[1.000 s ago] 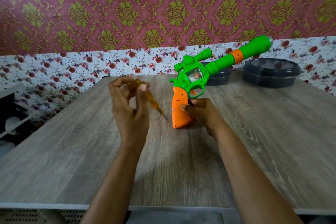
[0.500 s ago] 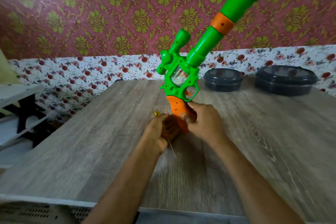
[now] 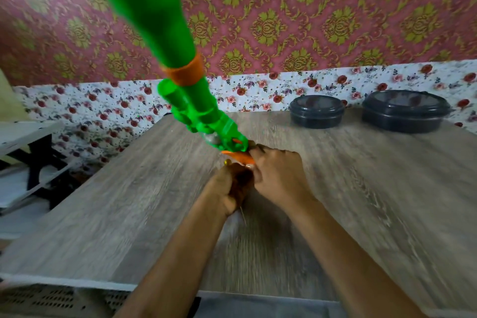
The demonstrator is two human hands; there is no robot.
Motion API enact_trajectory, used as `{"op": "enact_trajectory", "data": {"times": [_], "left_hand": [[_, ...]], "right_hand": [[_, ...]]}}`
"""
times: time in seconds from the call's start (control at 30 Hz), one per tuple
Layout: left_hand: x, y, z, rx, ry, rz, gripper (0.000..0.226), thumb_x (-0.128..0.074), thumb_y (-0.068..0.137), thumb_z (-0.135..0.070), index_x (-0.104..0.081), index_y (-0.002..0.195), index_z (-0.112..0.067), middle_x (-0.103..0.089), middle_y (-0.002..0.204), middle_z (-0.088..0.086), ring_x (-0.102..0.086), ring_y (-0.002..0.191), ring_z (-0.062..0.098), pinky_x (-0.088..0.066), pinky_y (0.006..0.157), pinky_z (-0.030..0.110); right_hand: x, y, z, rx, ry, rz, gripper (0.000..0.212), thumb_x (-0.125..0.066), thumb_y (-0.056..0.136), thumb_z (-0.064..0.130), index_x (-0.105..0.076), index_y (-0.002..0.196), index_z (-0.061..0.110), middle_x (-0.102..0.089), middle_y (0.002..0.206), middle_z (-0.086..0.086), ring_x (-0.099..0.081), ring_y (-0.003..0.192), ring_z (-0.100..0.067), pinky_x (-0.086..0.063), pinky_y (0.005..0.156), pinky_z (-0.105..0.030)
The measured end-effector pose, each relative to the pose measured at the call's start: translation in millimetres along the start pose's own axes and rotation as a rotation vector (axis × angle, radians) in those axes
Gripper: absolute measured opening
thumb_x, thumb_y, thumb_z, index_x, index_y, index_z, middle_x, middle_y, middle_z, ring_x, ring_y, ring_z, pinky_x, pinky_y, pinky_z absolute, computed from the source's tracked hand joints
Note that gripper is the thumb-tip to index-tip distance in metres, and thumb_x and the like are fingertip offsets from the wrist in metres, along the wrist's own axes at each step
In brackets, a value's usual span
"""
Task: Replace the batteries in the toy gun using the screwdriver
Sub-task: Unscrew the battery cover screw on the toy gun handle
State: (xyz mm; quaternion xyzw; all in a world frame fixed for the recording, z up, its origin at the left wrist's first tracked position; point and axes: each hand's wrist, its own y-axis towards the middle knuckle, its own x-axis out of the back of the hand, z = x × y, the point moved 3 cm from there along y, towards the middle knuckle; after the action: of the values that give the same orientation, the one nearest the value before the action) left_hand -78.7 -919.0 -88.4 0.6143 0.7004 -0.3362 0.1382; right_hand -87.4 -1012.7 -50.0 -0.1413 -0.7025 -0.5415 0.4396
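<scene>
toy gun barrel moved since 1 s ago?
Yes. The toy gun barrel swung from pointing right, over the dark containers, to pointing up-left across the wallpaper. Both hands hold its orange end.

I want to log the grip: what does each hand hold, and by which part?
Right hand: green and orange plastic toy gun, by its orange grip. Left hand: thin yellow-handled screwdriver, by the handle.

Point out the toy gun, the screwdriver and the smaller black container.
toy gun [image 3: 191, 108]: head view, on the green body below the orange ring.
screwdriver [image 3: 243, 212]: head view, on the thin metal shaft below the left hand.
smaller black container [image 3: 317, 115]: head view, on its side wall.
</scene>
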Motion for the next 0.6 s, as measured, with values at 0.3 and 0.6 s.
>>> {"op": "enact_trajectory", "data": {"times": [0.3, 0.6], "left_hand": [[6, 12, 3, -0.003, 0.219, -0.046, 0.027, -0.041, 0.091, 0.014, -0.059, 0.073, 0.006, -0.065, 0.063, 0.015, -0.067, 0.049, 0.017, -0.054, 0.047, 0.019], [21, 53, -77, -0.247, 1.577, -0.072, 0.014, -0.074, 0.072, -0.010, -0.076, 0.086, -0.012, -0.067, 0.075, 0.010, -0.061, 0.082, 0.022, -0.048, 0.067, 0.026]], "right_hand": [[-4, -2, -41, -0.367, 0.458, 0.000, 0.033, -0.060, 0.078, 0.031, -0.065, 0.104, 0.011, -0.069, 0.097, -0.017, -0.063, 0.093, -0.036, -0.048, 0.076, -0.038], [-26, 2, -52, -0.491, 0.727, 0.043, 0.027, -0.066, 0.077, 0.024, -0.067, 0.093, 0.002, -0.071, 0.094, -0.017, -0.067, 0.090, -0.031, -0.052, 0.080, -0.045]]}}
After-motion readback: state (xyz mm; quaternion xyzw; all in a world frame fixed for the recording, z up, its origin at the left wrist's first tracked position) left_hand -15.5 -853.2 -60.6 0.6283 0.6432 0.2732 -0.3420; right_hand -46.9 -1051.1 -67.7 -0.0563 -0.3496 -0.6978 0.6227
